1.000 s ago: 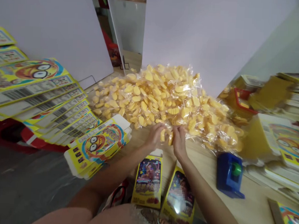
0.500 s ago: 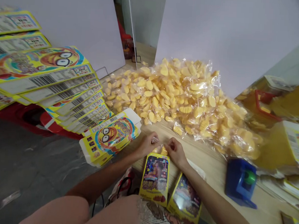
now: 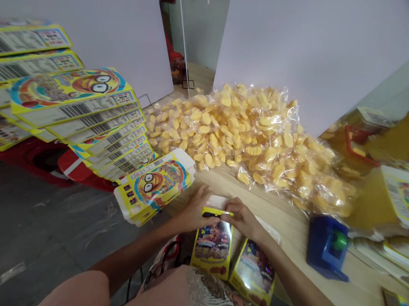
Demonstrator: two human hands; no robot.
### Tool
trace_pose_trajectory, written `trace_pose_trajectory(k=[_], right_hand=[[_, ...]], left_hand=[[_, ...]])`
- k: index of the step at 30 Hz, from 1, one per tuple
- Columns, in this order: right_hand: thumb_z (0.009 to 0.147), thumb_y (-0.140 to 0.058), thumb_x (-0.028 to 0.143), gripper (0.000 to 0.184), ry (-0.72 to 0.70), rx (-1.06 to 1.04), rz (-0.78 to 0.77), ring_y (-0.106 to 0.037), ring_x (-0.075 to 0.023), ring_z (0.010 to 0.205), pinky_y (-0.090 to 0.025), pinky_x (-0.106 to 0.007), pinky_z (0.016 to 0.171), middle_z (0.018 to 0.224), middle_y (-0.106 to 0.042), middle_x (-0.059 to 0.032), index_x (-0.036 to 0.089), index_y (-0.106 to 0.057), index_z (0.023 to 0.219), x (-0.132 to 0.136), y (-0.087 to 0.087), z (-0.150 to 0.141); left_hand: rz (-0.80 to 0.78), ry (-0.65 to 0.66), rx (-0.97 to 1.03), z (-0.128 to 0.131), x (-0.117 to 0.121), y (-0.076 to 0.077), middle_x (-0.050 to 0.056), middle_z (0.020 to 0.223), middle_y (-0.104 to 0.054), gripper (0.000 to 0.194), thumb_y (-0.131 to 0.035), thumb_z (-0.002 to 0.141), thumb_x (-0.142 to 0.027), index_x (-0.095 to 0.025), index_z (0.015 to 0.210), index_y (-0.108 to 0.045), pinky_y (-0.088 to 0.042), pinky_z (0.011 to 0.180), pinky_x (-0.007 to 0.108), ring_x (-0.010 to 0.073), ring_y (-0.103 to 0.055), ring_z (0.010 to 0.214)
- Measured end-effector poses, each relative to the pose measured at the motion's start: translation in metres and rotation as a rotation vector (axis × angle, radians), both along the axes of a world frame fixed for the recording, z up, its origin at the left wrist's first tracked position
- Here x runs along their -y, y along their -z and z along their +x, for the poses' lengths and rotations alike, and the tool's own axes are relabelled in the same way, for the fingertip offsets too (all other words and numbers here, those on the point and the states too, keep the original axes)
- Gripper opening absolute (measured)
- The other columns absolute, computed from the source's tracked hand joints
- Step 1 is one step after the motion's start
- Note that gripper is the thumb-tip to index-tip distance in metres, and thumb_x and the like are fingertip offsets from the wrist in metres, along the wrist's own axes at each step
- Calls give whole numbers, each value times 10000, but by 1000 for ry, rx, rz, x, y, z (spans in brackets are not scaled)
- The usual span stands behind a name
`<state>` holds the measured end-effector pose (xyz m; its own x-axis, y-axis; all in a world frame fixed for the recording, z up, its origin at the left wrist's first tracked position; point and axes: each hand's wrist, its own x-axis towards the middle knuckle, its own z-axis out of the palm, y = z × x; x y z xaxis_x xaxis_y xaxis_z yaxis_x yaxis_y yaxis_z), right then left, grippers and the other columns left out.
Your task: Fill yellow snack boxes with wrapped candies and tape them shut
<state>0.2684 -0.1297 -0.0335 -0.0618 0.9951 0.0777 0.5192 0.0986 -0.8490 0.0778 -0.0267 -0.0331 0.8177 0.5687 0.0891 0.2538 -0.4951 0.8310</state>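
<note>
Yellow printed cardboard box point(image 3: 211, 252), gripped at top by left hand point(image 3: 196, 212) and right hand point(image 3: 245, 218), clear-bagged yellow pieces point(image 3: 247, 132) lay beyond it

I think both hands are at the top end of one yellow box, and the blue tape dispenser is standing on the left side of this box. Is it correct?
Not quite: the blue tape dispenser stands on the right side of this box, as the head view shows. The left hand and right hand are indeed at the top end of one yellow box.
</note>
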Motion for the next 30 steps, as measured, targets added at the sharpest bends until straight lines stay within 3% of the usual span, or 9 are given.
trace_pose_trajectory(k=[2, 5, 8, 13, 20, 23, 25, 28, 30], right_hand=[[883, -580, 432, 312, 74, -59, 60, -541, -220, 935, -438, -381, 854, 888, -618, -53, 206, -634, 674, 4, -11, -3], [814, -683, 376, 169, 359, -97, 237, -514, -245, 1081, -435, -426, 930, 1101, -569, -74, 226, -648, 884, 11, -16, -13], [768, -728, 341, 463, 624, -284, 290, -513, -256, 1147, -472, -444, 925, 1229, -526, -93, 253, -523, 1174, 22, -12, -30], [872, -596, 341, 462, 546, -516, 92, -638, -235, 975, -537, -401, 829, 1197, -615, -92, 257, -456, 1305, 57, -4, -65], [898, -540, 286, 305, 541, -73, 140, -604, -244, 1004, -505, -413, 862, 1103, -619, -82, 253, -518, 1200, 107, 10, -96], [864, -581, 262, 351, 595, 172, 315, -515, -298, 1166, -442, -499, 953, 1253, -532, -130, 243, -525, 1211, 110, -1, -99], [845, -607, 238, 492, 518, 303, 411, -454, -322, 1243, -376, -550, 1008, 1344, -488, -136, 257, -461, 1314, 108, -14, -100], [866, -578, 229, 524, 237, 354, 365, -526, -302, 1168, -405, -526, 978, 1272, -583, -108, 275, -425, 1365, 101, -30, -105], [877, -571, 267, 451, 195, 331, 269, -578, -291, 1085, -457, -485, 914, 1197, -629, -113, 251, -478, 1319, 96, -35, -108]], left_hand=[[-275, -63, 186, -5, 7, -2, 139, 1355, -459, 818, -770, 673, -358, -206, 1382, -390, -377, 1017, 453, 311, -438, 1246], [-618, -56, 398, -9, 19, -7, 138, 1350, -504, 770, -689, 778, -296, -249, 1416, -260, -454, 962, 424, 271, -548, 1175], [-689, -140, 516, -11, 29, -13, 124, 1293, -566, 731, -684, 790, -249, -274, 1377, -250, -497, 913, 409, 250, -602, 1110], [-526, -224, 451, -26, 49, -3, 120, 1326, -552, 597, -660, 801, -269, -219, 1329, -387, -462, 984, 402, 252, -561, 1175], [-428, -228, 216, -67, 86, 19, 76, 1049, -679, 349, -675, 763, -279, -199, 1097, -616, -509, 850, 353, 256, -614, 1005], [-435, -220, 214, -75, 94, 13, 70, 1027, -673, 381, -692, 748, -270, -202, 1111, -599, -505, 841, 348, 243, -611, 982], [-445, -220, 254, -76, 98, 9, 86, 1093, -651, 467, -708, 734, -261, -200, 1171, -557, -494, 874, 356, 245, -598, 1029], [-474, -170, 383, -74, 104, 7, 117, 1230, -588, 567, -707, 739, -239, -203, 1252, -467, -466, 944, 373, 253, -564, 1126], [-504, -123, 456, -74, 107, 7, 127, 1285, -551, 580, -682, 767, -223, -214, 1278, -409, -460, 957, 378, 251, -557, 1150]])
